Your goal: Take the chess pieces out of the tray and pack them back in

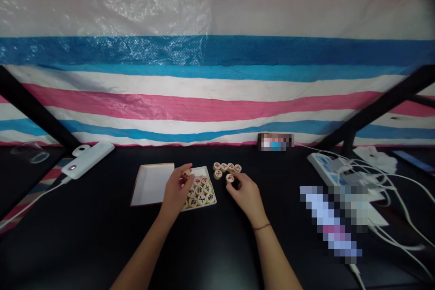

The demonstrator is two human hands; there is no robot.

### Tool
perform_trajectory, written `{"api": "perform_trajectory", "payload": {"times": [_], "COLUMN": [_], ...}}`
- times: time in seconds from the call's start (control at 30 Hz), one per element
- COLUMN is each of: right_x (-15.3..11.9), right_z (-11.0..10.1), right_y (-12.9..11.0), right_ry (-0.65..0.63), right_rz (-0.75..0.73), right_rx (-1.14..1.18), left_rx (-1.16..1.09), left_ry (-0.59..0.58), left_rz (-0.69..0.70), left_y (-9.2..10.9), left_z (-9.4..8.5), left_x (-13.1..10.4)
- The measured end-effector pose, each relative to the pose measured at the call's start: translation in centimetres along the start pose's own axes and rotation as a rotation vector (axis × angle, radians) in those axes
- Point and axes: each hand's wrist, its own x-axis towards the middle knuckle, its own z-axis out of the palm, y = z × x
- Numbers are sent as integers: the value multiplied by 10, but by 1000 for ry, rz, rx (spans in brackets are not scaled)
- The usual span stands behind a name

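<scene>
Bare forearms [275, 244] come in from the near edge of view, angled inward over the black table [108, 235], a thin red cord [262, 226] on the right wrist. Left hand [174, 194] arches palm-down, fingers forward and curled; right hand [248, 194] leans in from its own side, thumb and forefinger leading. They're apart from each other.

That big striped sheet [210, 108] runs out of sight at the top and sides, and the forearms are cut off below. Blocky patches mask a long object [328, 217] beside the tangled white cables [401, 199] and a smaller one [276, 142] near the sheet. The left hand hides part of the open box [211, 181]; its fingers surround a round piece [186, 174], but I can't tell if they grip it.

The box sits under and just right of that hand, full of red- and black-marked pieces [201, 199], its pale lid [152, 184] on the far side. Beyond the right hand, four red-marked discs [230, 167] form a row, one more [218, 174] in front. Right thumb and forefinger are closed on a red-marked disc [230, 177].
</scene>
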Motion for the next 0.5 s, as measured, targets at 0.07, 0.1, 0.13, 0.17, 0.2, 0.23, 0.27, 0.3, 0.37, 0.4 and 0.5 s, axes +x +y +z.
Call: {"api": "perform_trajectory", "payload": {"times": [0.07,0.1,0.13,0.17,0.2,0.23,0.27,0.3,0.37,0.4,0.5], "right_x": [-1,-1,-1,-1,-1,0,1,1,0,-1,-7], "right_z": [5,7,8,9,10,10,9,7,4,3,4], "right_y": [2,2,2,2,2,1,0,-2,-10,-15,-35], "right_ry": [-16,-21,-26,-30,-33,-34,-32,-28,-13,-7,-45], "right_rz": [0,-3,-8,-13,-17,-17,-13,-9,-18,-38,-145], "right_rx": [-9,-7,-3,2,5,9,18,35,107,156,293], "left_rx": [-12,-21,-22,-9,20,62,110,155,221,246,322], "left_ry": [8,11,11,3,-15,-42,-73,-101,-141,-157,-224], "left_rz": [6,1,-9,-20,-28,-28,-17,5,63,90,157], "left_y": [-2,-2,-1,0,2,4,7,9,13,14,13], "left_z": [1,2,2,2,2,2,2,2,2,2,6], "left_x": [-1,-2,-3,-4,-5,-6,-6,-7,-9,-9,-12]}}
